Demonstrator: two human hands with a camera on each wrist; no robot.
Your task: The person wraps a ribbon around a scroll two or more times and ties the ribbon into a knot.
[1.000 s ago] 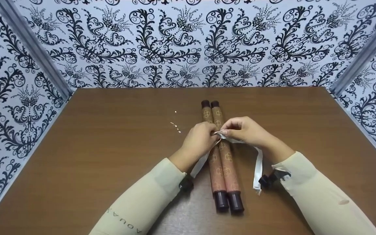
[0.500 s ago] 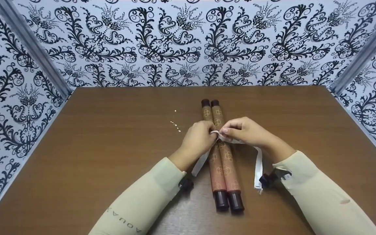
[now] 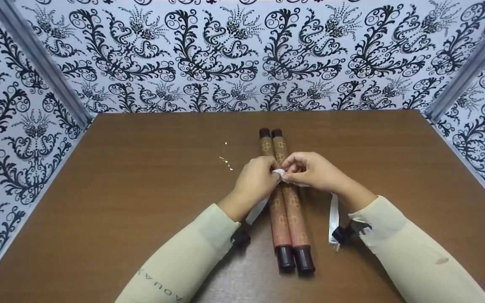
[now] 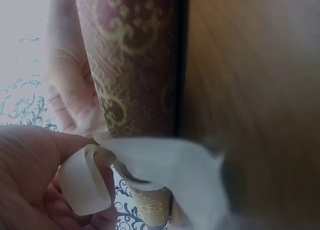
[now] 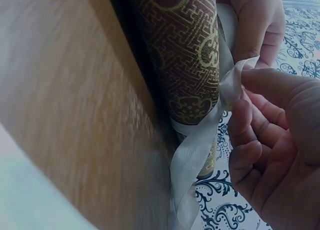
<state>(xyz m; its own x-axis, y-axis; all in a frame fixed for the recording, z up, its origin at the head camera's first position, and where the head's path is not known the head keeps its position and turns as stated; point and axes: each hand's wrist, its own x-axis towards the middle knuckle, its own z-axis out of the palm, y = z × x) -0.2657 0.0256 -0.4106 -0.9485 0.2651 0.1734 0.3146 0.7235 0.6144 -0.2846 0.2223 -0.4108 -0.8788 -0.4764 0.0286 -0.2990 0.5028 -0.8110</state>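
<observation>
Two brown-and-pink scrolls [image 3: 294, 210] with gold patterns and dark end caps lie side by side on the table. A white ribbon [image 5: 195, 147] passes around them near their middle, its tails hanging to both sides. From the left, my left hand [image 3: 256, 179] pinches a folded loop of the ribbon [image 4: 82, 182] between thumb and fingers. Opposite it, my right hand [image 3: 316, 172] pinches the ribbon between thumb and index finger, close to the left fingertips. The hands partly hide where the ribbon crosses itself over the scrolls.
The brown wooden table [image 3: 141, 168] extends around the scrolls. Small white scraps [image 3: 225, 160] lie left of the hands. Walls [image 3: 234, 54] with black-and-white scrollwork stand at the back and both sides. A dark wrist camera [image 3: 343, 232] sits by the ribbon's right tail.
The right fingers have shifted slightly, and the thumb has come down and left against the ribbon near the left fingertips. The ribbon between the hands has bunched up. The scrolls stay in place.
</observation>
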